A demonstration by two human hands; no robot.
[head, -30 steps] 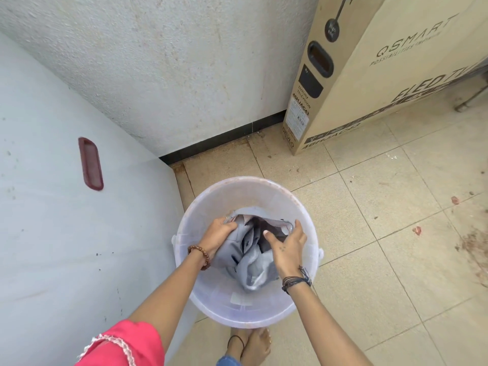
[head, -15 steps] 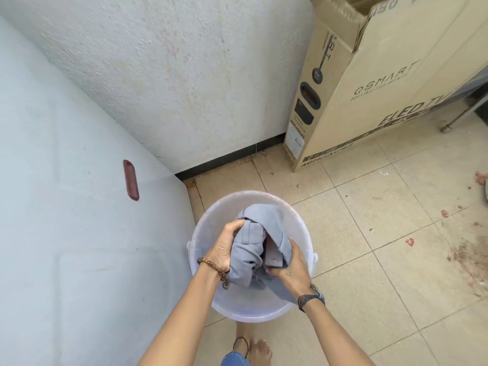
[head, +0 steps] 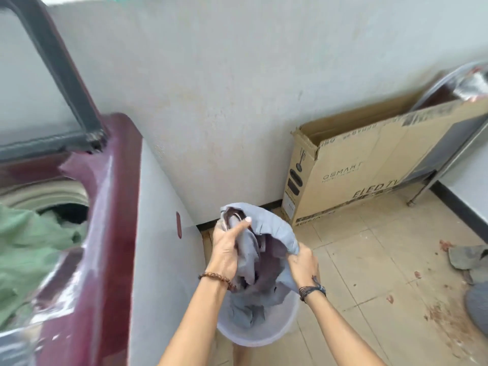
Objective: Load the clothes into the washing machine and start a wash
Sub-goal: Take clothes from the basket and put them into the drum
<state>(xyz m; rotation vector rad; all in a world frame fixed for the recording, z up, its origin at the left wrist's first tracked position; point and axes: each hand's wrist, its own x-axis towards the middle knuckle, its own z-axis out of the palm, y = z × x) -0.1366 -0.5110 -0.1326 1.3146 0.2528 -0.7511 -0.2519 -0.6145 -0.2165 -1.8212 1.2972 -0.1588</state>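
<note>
— Hands first: what are they doing?

— Both are gripping the grey garment [head: 274, 231]. The left hand [head: 227, 249] is curling round a bunched fold on the garment's left side, with one finger lying straighter along the cloth toward its top. The right hand [head: 303, 262] is clenching the lower right edge of the same cloth, knuckles toward the camera.

— And where is that garment hanging?

— It is hanging between the two hands, above the pale plastic bucket [head: 261, 334], with its lower end trailing down inside the bucket. A darker lining is showing in its folds.

— Where is the bucket sitting?

— It is standing on the tiled floor [head: 369, 260], just beside the white side panel of the washing machine [head: 113, 233], near the corner where the wall [head: 237, 101] is meeting the floor.

— Is the machine taking anything?

— Its lid [head: 39, 88] is standing raised at the far left, and green clothes [head: 29, 249] are lying in the open tub; the view there is blurring.

— Anything further out?

— A cardboard box [head: 369, 175] is leaning against the wall at the right, and a grey rag [head: 467, 257] is lying on the floor near the right edge.
</note>
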